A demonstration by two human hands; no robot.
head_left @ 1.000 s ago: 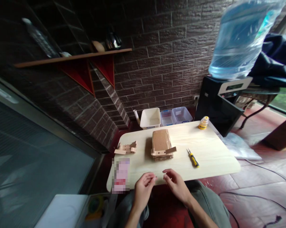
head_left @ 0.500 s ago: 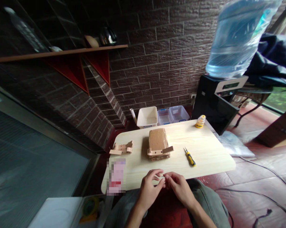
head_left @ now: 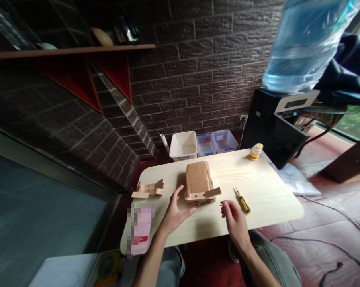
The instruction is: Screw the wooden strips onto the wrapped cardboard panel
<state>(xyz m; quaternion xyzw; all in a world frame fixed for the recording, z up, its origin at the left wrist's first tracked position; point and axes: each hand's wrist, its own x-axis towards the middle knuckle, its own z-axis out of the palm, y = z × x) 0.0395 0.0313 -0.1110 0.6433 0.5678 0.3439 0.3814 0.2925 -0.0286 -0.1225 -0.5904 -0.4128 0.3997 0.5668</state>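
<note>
The left hand (head_left: pixel 174 215) is spread wide, released, just beside a creased, film-wrapped brown block (head_left: pixel 198 175); a thin dark piece (head_left: pixel 221 205) is pinched in the right hand (head_left: pixel 235 223). The right hand is flanked by a yellow-and-black screwdriver (head_left: pixel 243 202). Across the block's near end a holed, wood-coloured bracket (head_left: pixel 198 195) is set. A similar curved part (head_left: pixel 148 188) is placed leftward on the pale-grained table (head_left: pixel 227 167).

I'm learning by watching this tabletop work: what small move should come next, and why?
Probably steady the wooden piece with the left hand: that hand is open, thumb and fingers spread near it, while the right hand pinches a small thin part, and the piece, at the brown block's near end, shows dark holes.
</note>
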